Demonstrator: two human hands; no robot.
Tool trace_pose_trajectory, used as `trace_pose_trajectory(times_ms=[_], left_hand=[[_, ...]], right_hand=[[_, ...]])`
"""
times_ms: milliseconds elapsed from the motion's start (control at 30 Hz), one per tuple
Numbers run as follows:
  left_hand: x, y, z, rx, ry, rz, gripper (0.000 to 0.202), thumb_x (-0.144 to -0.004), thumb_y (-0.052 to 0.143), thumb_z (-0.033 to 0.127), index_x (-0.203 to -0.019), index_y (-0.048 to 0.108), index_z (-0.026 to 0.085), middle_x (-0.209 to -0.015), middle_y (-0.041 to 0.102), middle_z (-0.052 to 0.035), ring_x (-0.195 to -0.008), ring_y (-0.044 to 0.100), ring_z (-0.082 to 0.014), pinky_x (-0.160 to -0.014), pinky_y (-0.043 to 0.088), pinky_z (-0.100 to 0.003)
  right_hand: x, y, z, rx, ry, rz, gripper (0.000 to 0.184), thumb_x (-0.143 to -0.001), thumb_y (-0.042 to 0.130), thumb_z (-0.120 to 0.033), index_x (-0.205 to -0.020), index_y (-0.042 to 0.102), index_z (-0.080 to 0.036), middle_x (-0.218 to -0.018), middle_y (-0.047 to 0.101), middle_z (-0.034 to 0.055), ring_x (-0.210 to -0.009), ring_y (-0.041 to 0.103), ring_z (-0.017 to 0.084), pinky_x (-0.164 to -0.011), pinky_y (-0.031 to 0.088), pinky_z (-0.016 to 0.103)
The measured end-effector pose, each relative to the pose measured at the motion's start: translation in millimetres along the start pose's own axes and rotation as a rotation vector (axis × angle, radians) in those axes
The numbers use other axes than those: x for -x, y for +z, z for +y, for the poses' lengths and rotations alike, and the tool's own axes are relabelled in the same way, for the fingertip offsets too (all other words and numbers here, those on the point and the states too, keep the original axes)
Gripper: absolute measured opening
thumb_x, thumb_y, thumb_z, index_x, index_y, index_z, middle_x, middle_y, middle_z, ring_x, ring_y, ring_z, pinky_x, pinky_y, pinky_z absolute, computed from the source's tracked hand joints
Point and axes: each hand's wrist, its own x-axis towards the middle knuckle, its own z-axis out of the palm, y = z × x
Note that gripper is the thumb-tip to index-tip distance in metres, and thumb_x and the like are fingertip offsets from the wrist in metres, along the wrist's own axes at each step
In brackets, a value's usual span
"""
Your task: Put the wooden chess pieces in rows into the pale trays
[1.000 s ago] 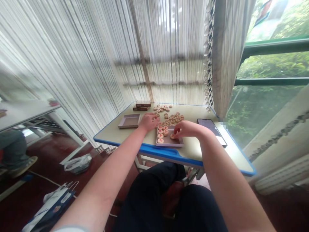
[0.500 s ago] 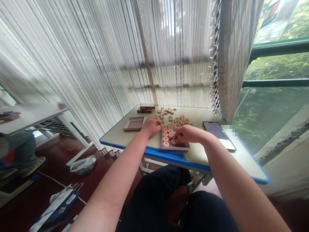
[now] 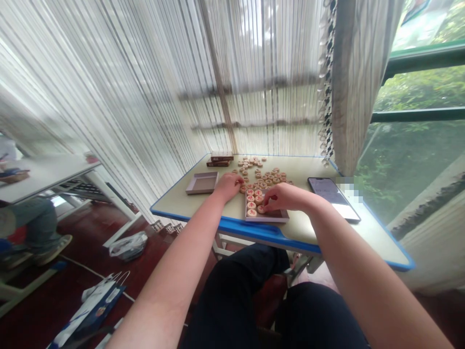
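Observation:
My right hand (image 3: 285, 197) pinches a round wooden xiangqi piece (image 3: 261, 209) inside a shallow open box (image 3: 267, 219) at the table's near edge. Two columns of pieces with red characters, one of them a red-marked piece (image 3: 251, 213), lie along the box's left side. My left hand (image 3: 228, 187) rests at the left edge of a loose pile of pieces (image 3: 267, 182), its fingers curled together. Whatever those fingers hold is hidden. One piece (image 3: 243, 189) lies just below its fingertips.
An empty box lid or tray (image 3: 202, 191) sits at the left, with stacked small boxes (image 3: 220, 159) behind it. A phone (image 3: 333, 198) lies at the right. Blue edging (image 3: 250, 231) rims the table. Beaded string curtains (image 3: 254, 72) hang behind; bags (image 3: 129, 246) are on the floor.
The view has shifted slightly. My left fingers have moved a little at the pile's edge, while my right hand stays on the piece in the box.

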Motion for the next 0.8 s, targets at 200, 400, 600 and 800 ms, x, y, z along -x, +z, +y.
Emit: trace_pose_trajectory(times_ms=[200,400,600,800], left_hand=[[-1.3,1.2,-3.2,0.007,-0.002,0.012,0.032,-0.075,0.048,0.012,-0.094,0.072,0.020,-0.095,0.070,-0.0051,-0.096,0.059,-0.0206,-0.093,0.045,-0.035],[0.3,2.5,-3.2,0.081,-0.027,0.043,0.027,-0.074,0.051,0.015,-0.085,0.074,0.022,-0.094,0.069,-0.0035,-0.097,0.058,-0.0201,-0.094,0.045,-0.035],[-0.6,2.7,-3.9,0.181,-0.012,0.038,0.030,-0.067,0.049,0.009,-0.072,0.075,0.023,-0.093,0.068,-0.0015,-0.098,0.058,-0.0193,-0.097,0.043,-0.034],[-0.7,2.9,-4.5,0.199,-0.004,0.031,0.030,-0.066,0.049,0.010,-0.074,0.075,0.022,-0.093,0.069,-0.0020,-0.097,0.058,-0.0193,-0.098,0.043,-0.035]], right_hand=[[-2.2,3.3,-2.4,0.046,0.002,0.028,0.035,-0.067,0.063,-0.057,-0.079,0.072,-0.025,-0.060,0.059,-0.0013,-0.057,0.048,0.013,-0.053,0.032,0.025],[-1.8,1.8,-3.6,0.037,0.001,0.035,0.031,-0.066,0.065,-0.052,-0.080,0.073,-0.025,-0.062,0.060,-0.0016,-0.057,0.048,0.012,-0.053,0.032,0.025],[-3.1,3.2,-4.6,0.068,-0.001,0.028,0.025,-0.069,0.064,-0.047,-0.074,0.073,-0.024,-0.059,0.060,-0.0014,-0.054,0.047,0.012,-0.052,0.031,0.026],[-3.7,5.2,-1.9,0.064,0.009,0.038,0.029,-0.068,0.064,-0.051,-0.074,0.072,-0.023,-0.059,0.059,-0.0005,-0.054,0.047,0.013,-0.051,0.030,0.026]])
